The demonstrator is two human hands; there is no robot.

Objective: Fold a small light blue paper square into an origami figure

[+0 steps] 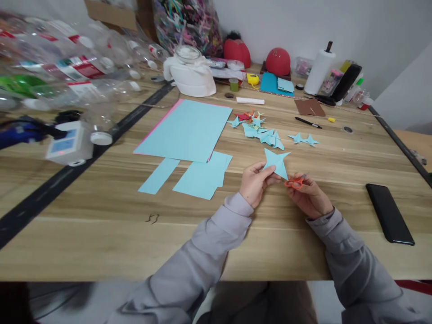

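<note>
Between its thumb and fingers, my left hand (pixel 255 181) pinches a light blue four-pointed paper star (pixel 276 162), held above the table. Just right of the star, my right hand (pixel 310 196) is closed on small orange-handled scissors (pixel 294 182), whose short blade points up to the right. The scissors' handles are close to the star's lower point. Beyond my hands lie folded blue paper pieces (pixel 266 135), with red and yellow ones among them, and two more blue folded pieces (pixel 303 139) sit to their right.
Large blue sheets (pixel 189 128) over pink paper and smaller cut pieces (pixel 199 180) lie left. A black phone (pixel 389 213) is at right, a black pen (pixel 308 122) further back. Plastic bottles (pixel 74 67), a white covered jar (pixel 192 76) and a red pincushion (pixel 278 61) stand behind.
</note>
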